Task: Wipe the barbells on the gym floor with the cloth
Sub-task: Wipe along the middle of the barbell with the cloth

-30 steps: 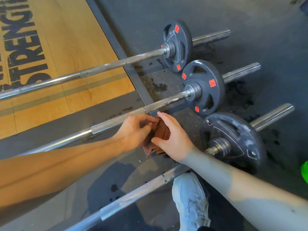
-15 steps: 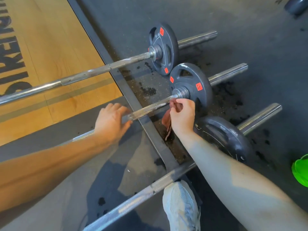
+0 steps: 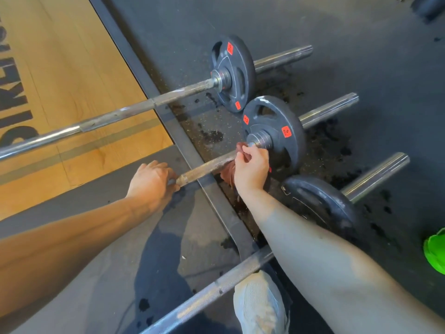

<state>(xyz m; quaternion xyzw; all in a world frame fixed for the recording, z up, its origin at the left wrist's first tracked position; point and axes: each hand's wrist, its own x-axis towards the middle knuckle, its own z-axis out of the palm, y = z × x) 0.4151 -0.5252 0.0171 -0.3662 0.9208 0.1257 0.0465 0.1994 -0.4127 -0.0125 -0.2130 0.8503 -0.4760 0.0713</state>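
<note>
Three barbells lie side by side on the gym floor. The far barbell [image 3: 183, 92] and the near barbell [image 3: 216, 289] lie untouched. My left hand [image 3: 151, 180] grips the shaft of the middle barbell [image 3: 207, 166]. My right hand [image 3: 251, 168] holds the reddish-brown cloth [image 3: 228, 172] wrapped round the same shaft, close to the collar of its black plate [image 3: 274, 133]. Part of the cloth hangs down below the bar; the rest is hidden under my fingers.
A wooden lifting platform [image 3: 72, 75] with a dark metal border [image 3: 183, 143] lies at left. My pale shoe [image 3: 260, 304] stands beside the near barbell. A green object [image 3: 435, 251] sits at the right edge. Dark wet spots mark the rubber floor.
My right hand carried the cloth from between my hands to the middle bar and slid it to the collar. My left hand took hold of the shaft.
</note>
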